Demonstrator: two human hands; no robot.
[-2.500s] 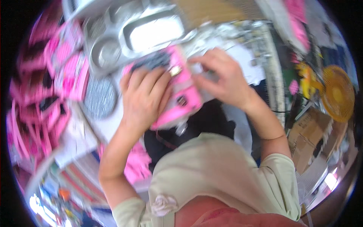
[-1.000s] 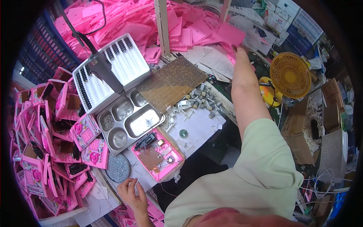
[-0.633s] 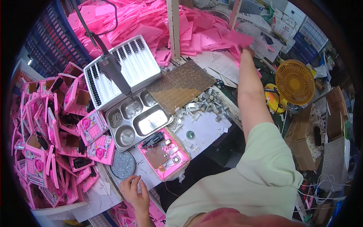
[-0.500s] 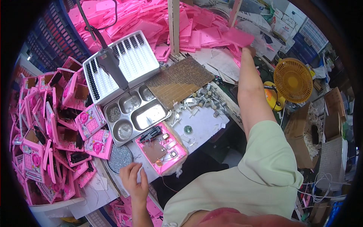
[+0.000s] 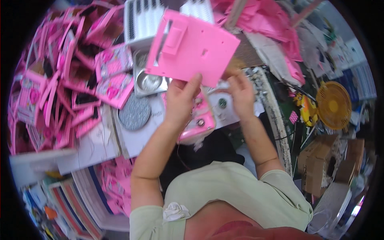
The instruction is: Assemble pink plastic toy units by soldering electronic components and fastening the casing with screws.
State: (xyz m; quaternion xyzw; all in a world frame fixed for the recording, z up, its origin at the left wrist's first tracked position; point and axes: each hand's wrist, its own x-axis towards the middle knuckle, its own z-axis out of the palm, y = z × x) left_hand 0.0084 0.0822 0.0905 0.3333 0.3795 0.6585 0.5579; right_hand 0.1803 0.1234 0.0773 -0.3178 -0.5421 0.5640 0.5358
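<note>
One flat pink panel (image 5: 192, 52) is held raised and tilted above the desk (image 5: 134, 140), toward the near edge. In view it overlaps the metal tray (image 5: 161, 89) and the upper part of the open pink housing (image 5: 194, 130). The panel's lower edge is pinched by the left hand (image 5: 180, 102), with the thumb on the visible face and the fingers largely hidden behind. The right hand (image 5: 242, 96) is placed beside the lower right corner of the panel with its fingers bent; owing to blur, contact or grip cannot be told.

The panel is judged to be light, stiff moulded plastic, smooth enough to slide under a loose grip. The narrow strip outside the long slot is judged the weakest section and is not to be squeezed or bent. Hold is best taken on the solid outer edges, opposite the slotted side; the raised box is best left unloaded.

Leftward movement is limited by the pink units (image 5: 114, 90) stacked at the desk's left side. On the right, the pale strip (image 5: 281, 132) along the desk's right edge is to be observed. At the near edge, low movement is restricted by the housing; clearance is best gained by lifting.
</note>
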